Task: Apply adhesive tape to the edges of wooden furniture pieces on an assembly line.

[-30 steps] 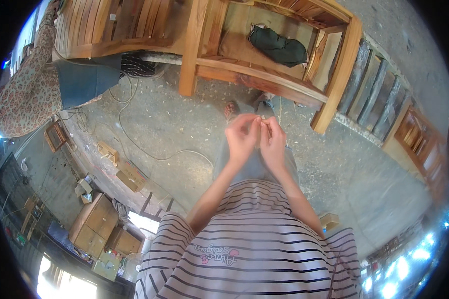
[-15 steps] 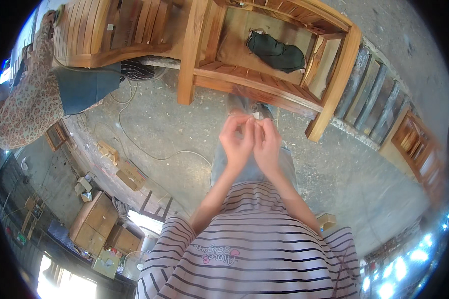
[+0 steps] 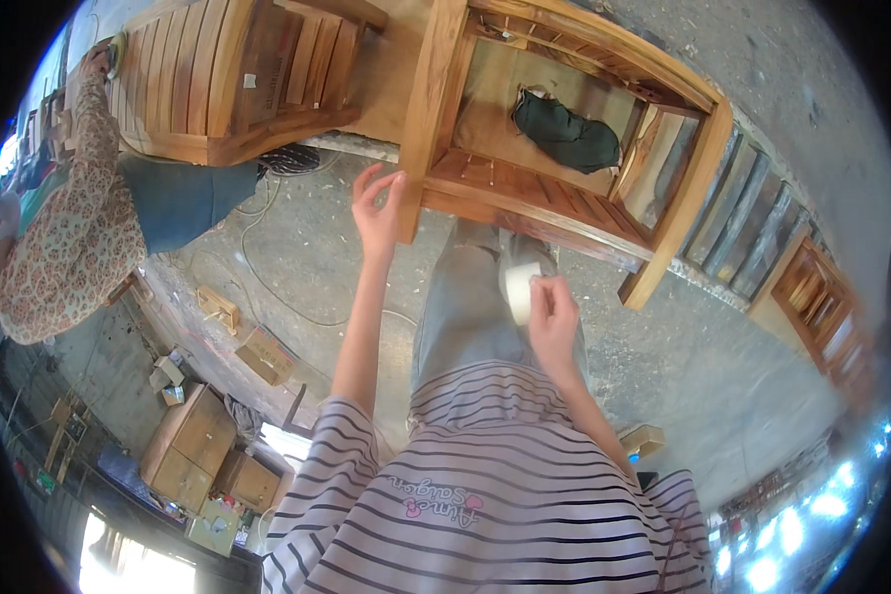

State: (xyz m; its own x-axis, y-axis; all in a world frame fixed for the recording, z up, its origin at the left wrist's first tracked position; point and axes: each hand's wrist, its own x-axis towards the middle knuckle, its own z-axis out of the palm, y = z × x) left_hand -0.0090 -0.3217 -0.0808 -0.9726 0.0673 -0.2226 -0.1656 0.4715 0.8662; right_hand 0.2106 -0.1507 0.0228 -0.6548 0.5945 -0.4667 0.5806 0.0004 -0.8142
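My right hand (image 3: 554,315) is closed on the edge of a small cream-white sheet (image 3: 521,291), bent and held over my legs; its exact material I cannot make out. Off to the left, my left hand (image 3: 377,213) is raised with fingers apart and nothing visible in them. Its thumb side is beside the front left leg (image 3: 421,148) of an upturned-looking wooden furniture frame (image 3: 540,220); whether they touch I cannot tell. Inside the frame lies a dark green cloth bundle (image 3: 567,131).
A slatted wooden piece (image 3: 183,74) stands at the far left, where a co-worker in a patterned sleeve (image 3: 79,233) holds a hand against it. A rack of grey bars (image 3: 752,213) lies at right. A cable (image 3: 267,287) crosses the concrete floor, near a cardboard box (image 3: 265,354).
My hands were together in front of me with a small white bit between them. They have parted: the left moved left and up, the right down and right with the sheet showing.
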